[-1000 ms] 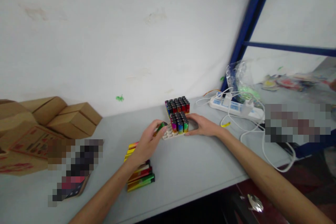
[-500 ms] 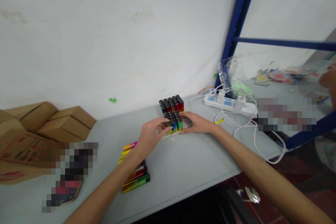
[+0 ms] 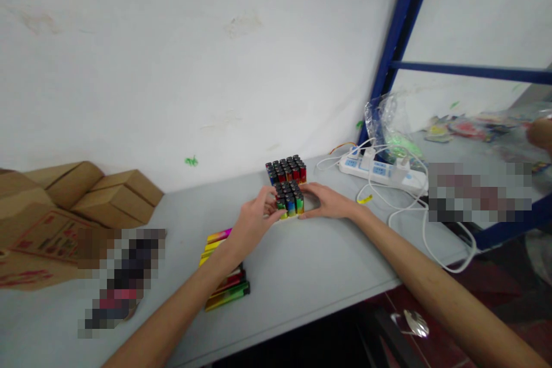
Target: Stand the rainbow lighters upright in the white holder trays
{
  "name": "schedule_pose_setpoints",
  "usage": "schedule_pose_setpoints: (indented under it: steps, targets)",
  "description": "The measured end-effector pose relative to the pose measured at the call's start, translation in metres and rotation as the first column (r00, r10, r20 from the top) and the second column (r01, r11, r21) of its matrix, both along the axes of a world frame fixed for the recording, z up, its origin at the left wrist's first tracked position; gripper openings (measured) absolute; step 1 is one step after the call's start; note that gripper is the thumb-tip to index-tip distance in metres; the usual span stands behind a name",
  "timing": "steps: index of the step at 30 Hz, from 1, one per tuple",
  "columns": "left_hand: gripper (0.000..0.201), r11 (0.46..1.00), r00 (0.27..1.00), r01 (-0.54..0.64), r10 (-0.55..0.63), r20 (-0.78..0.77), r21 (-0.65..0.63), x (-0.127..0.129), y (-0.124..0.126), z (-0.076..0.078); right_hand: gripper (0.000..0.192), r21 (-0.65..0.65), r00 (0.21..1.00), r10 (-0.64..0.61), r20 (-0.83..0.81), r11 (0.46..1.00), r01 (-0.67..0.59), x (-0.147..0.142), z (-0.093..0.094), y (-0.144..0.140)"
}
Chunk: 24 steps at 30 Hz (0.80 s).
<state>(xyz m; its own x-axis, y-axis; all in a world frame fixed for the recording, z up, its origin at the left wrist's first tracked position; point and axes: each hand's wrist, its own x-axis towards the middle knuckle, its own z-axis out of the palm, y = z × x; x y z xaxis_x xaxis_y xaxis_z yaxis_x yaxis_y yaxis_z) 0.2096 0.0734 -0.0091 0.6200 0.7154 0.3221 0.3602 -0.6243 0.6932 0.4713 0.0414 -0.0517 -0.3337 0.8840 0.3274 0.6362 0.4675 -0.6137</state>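
Observation:
A near block of upright lighters (image 3: 290, 204) with black tops and coloured bodies stands on a thin pale tray, whose edge (image 3: 294, 217) shows at the front. My left hand (image 3: 261, 210) curls round the block's left side, thumb at the front left lighter and fingers farther back. On the other side my right hand (image 3: 325, 201) grips the block's right edge between thumb and fingers, with a gap under the palm. Right behind stands a second block of upright lighters (image 3: 287, 169). Several loose lighters (image 3: 227, 295) lie in a row under my left forearm, which partly hides them.
Cardboard boxes (image 3: 125, 198) are stacked at the left of the grey table (image 3: 302, 276). A white power strip (image 3: 382, 173) with tangled cables (image 3: 425, 230) lies at the right, near a blue metal frame (image 3: 390, 52) and a clear plastic bag (image 3: 388, 121). Two areas are pixelated.
My left hand's fingers have shifted from the front left lighter's top toward the block's left side. My right hand keeps its grip. The whole view has shifted slightly.

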Motion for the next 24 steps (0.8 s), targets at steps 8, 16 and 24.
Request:
schedule_pose_setpoints:
  steps: [8,16,24]
  targets:
    - [0.026,0.953,0.975,-0.199,0.216,-0.051,0.23,-0.05,0.002,0.017,0.076,-0.016,1.0,0.0,0.003,1.0,0.0,-0.001,0.003,-0.002]
    - [0.038,0.986,0.892,-0.093,0.021,-0.451,-0.14,-0.133,0.039,0.026,0.075,-0.05,0.998,-0.043,0.051,0.998,0.046,-0.002,0.007,-0.005]
    - [0.03,0.986,0.925,-0.075,0.014,-0.381,-0.147,-0.133,0.033,0.009,0.074,-0.048,0.994,-0.068,0.087,0.996,0.072,0.0,0.003,-0.006]
